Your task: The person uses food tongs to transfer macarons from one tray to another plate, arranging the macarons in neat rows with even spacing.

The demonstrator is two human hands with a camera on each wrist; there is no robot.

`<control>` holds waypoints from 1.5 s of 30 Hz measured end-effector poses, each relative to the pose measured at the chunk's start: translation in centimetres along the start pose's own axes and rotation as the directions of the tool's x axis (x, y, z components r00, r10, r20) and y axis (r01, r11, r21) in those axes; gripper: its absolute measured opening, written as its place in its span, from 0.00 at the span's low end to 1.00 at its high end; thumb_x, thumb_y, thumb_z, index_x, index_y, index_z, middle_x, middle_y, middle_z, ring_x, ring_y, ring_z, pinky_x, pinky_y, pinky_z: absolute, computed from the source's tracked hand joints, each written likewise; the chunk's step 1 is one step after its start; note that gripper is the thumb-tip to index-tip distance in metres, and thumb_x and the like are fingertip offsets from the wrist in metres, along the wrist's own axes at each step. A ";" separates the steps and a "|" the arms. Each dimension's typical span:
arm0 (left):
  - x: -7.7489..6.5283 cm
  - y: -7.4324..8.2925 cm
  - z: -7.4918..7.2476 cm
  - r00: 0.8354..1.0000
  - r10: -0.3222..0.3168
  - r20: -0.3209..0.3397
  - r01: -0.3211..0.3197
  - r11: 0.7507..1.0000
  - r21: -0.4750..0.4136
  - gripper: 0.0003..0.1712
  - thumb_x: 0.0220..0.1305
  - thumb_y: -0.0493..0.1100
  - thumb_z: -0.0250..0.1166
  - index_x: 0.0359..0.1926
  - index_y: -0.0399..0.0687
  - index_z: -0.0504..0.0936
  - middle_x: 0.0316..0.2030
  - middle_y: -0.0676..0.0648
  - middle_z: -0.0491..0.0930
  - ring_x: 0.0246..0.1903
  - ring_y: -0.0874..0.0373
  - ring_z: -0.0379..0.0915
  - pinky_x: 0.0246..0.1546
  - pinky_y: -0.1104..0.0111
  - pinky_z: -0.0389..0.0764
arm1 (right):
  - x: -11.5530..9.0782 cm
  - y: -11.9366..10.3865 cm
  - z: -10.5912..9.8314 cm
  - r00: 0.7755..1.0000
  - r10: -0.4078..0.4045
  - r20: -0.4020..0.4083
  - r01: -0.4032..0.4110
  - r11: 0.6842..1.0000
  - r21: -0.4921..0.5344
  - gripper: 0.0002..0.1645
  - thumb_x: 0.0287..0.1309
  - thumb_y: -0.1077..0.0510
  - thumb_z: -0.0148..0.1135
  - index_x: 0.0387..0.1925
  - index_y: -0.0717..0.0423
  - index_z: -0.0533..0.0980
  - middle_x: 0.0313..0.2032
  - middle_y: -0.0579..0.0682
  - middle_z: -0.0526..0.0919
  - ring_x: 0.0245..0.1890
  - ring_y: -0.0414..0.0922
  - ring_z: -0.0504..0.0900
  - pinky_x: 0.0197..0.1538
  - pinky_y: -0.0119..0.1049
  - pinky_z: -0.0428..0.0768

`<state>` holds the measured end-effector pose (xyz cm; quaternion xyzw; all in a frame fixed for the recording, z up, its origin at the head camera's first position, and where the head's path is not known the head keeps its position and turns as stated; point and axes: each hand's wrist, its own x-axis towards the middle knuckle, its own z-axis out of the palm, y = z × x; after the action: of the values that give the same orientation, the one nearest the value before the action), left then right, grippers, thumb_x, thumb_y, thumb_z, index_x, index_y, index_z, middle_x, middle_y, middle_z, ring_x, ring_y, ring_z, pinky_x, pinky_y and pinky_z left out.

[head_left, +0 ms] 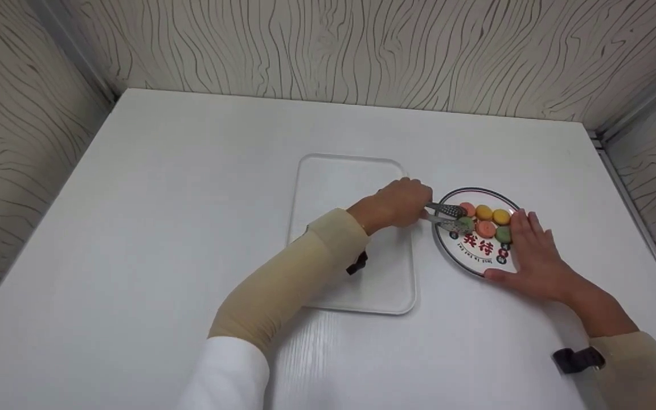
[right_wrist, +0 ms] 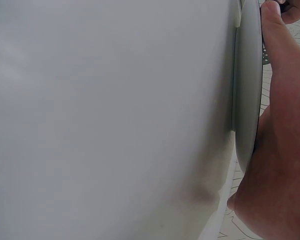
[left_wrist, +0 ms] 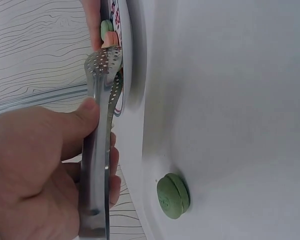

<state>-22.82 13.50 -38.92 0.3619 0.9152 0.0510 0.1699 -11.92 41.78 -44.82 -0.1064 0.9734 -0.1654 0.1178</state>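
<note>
My left hand grips metal tongs with perforated ends. Their tips reach over the left side of a round plate, around or against a green macaron; whether they pinch it I cannot tell. Pink-orange, yellow and green macarons sit in two rows on the plate. With fingers extended, my right hand rests on the plate's right rim, thumb near the front edge. In the left wrist view, another green macaron lies on the white surface below the left hand; the head view hides it.
A white rectangular tray lies left of the plate, partly under my left forearm. Both stand on a white table. Wood-patterned panels rise at the back and sides.
</note>
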 end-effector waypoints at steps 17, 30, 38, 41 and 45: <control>0.1 0.2 0.2 1.000 -0.014 -0.005 0.014 1.000 -0.016 0.19 0.76 0.50 0.58 0.62 0.50 0.79 0.53 0.51 0.80 0.49 0.58 0.71 0.54 0.67 0.74 | 0.0 0.1 0.1 1.000 0.011 -0.002 -0.011 1.000 0.002 0.78 0.58 0.32 0.68 0.76 0.71 0.26 0.76 0.73 0.28 0.76 0.66 0.21 0.71 0.69 0.27; 0.2 0.2 0.3 1.000 -0.009 -0.008 0.009 1.000 0.017 0.20 0.76 0.50 0.59 0.62 0.49 0.79 0.53 0.50 0.80 0.48 0.58 0.71 0.54 0.67 0.74 | 0.0 0.2 0.2 1.000 0.010 0.002 -0.010 1.000 0.007 0.79 0.58 0.32 0.69 0.75 0.71 0.25 0.76 0.73 0.27 0.76 0.66 0.20 0.71 0.69 0.27; 0.0 0.1 0.3 1.000 0.011 -0.009 -0.011 1.000 0.003 0.19 0.76 0.51 0.58 0.60 0.47 0.79 0.52 0.49 0.79 0.49 0.57 0.70 0.55 0.66 0.74 | 0.0 0.0 0.2 1.000 0.010 -0.004 -0.009 1.000 0.006 0.78 0.57 0.32 0.69 0.76 0.72 0.26 0.76 0.74 0.28 0.76 0.67 0.22 0.70 0.71 0.28; 0.0 -0.1 0.4 1.000 0.025 -0.012 -0.025 1.000 -0.008 0.19 0.76 0.51 0.58 0.58 0.47 0.80 0.50 0.49 0.79 0.46 0.57 0.68 0.54 0.66 0.73 | 0.0 -0.1 0.1 1.000 0.008 -0.005 -0.008 1.000 0.008 0.78 0.57 0.32 0.69 0.76 0.72 0.27 0.76 0.73 0.28 0.76 0.67 0.22 0.70 0.71 0.28; 0.0 -0.2 0.4 0.999 0.035 -0.007 -0.036 0.999 -0.011 0.19 0.76 0.51 0.58 0.59 0.46 0.80 0.50 0.48 0.79 0.45 0.57 0.67 0.53 0.66 0.73 | 0.0 -0.1 0.1 1.000 0.010 -0.001 -0.010 1.000 0.005 0.78 0.58 0.32 0.68 0.76 0.72 0.27 0.76 0.73 0.28 0.76 0.67 0.21 0.70 0.71 0.28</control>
<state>-22.79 13.31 -39.31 0.3770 0.9089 0.0603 0.1679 -11.87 41.64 -44.85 -0.1010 0.9736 -0.1671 0.1181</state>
